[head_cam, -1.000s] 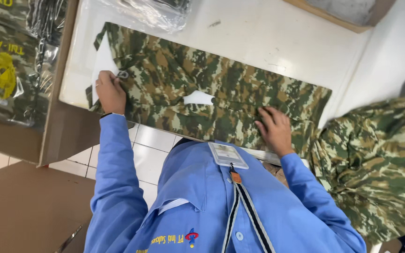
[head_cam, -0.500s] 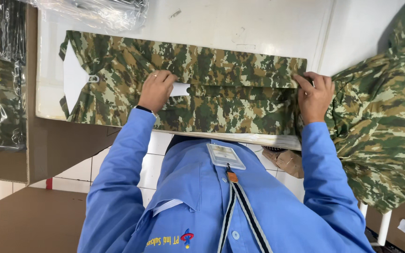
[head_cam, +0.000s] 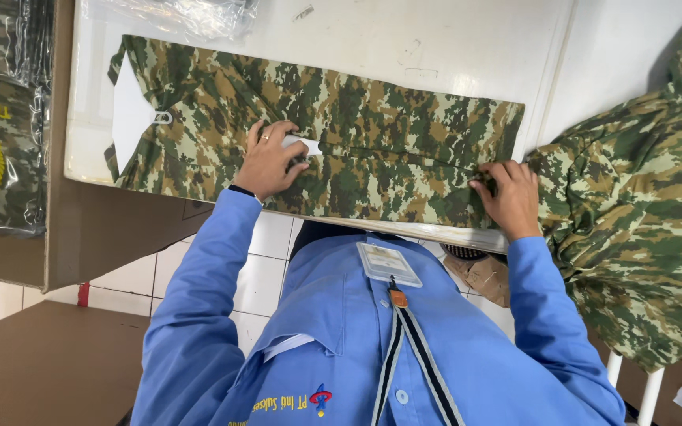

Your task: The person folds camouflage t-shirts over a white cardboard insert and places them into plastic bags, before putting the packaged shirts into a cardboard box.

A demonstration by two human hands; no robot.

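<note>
Presently: folded camouflage garment, long axis across the white worktop. Left hand flat at its middle; right hand pinching its right end.

Both arms are reaching forward in blue sleeves, elbows bent, spread well apart. The left hand is lying palm down, fingers curled, a ring on one finger. The right hand is pinching with bent fingers.
</note>
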